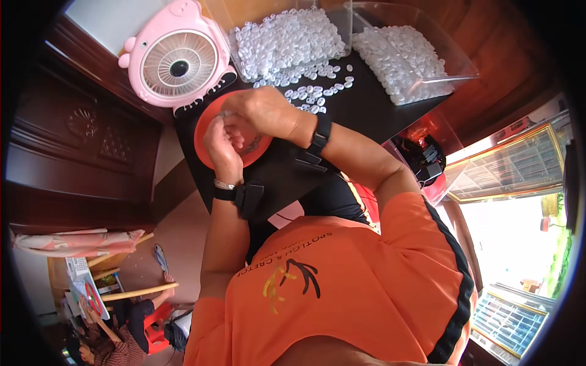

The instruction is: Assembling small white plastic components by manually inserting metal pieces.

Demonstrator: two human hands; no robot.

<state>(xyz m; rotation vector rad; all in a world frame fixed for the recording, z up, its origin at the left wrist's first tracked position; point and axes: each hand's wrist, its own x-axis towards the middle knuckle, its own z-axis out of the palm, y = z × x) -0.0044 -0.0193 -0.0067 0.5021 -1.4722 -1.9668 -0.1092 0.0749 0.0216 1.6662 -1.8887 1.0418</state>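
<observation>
My left hand (223,144) and my right hand (262,112) meet above a round orange dish (199,138) on the black table (282,177). The fingers of both hands are bent inward, with the tips close together. Something small and pale seems to be between them, too small to name. Small dark bits (251,145) lie in the dish, partly covered by my hands. Beyond my right hand, loose white oval pieces with dark marks (311,91) are scattered on the table.
A pink pig-shaped fan (146,76) stands at the far left of the dish. Two clear bins (351,27) heaped with white pieces (287,39) sit at the back. A box of dark items (427,161) is right of the table. Another person (116,338) sits at lower left.
</observation>
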